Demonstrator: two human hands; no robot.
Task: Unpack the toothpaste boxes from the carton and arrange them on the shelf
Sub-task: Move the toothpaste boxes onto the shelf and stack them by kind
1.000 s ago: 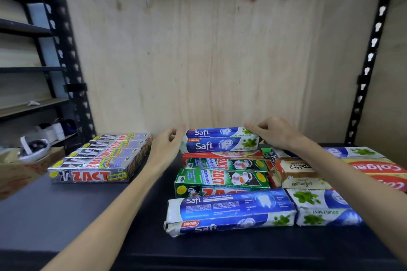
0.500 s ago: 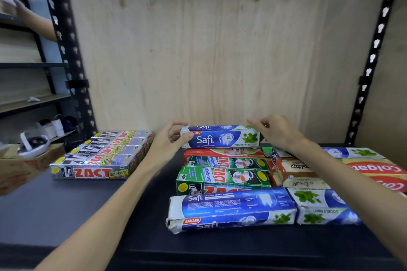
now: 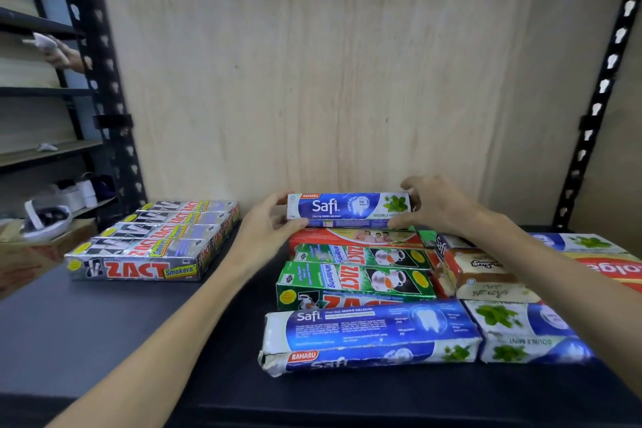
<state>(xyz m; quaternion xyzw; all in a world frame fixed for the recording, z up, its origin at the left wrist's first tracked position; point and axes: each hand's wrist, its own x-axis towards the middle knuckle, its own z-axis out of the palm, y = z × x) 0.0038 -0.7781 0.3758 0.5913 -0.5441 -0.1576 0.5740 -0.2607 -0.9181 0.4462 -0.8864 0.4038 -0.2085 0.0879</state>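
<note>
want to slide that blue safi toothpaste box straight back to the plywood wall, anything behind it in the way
Nothing visible. The blue Safi toothpaste box, held at its ends by the left hand and right hand, stands atop the red toothpaste box, already near the plywood back wall; the gap behind is hidden.

Pale plywood back panel point(image 3: 347, 73), knotted and grained, evenly lit. Black perforated steel uprights at the left point(image 3: 100, 87) and right point(image 3: 601, 94) edges. Dark matte shelf surface point(image 3: 87, 330) below. Beyond the left upright, a second rack of dark shelves point(image 3: 31, 94) with wooden boards, small white items resting there. Beige wall point(image 3: 622, 163) at far right.
</note>
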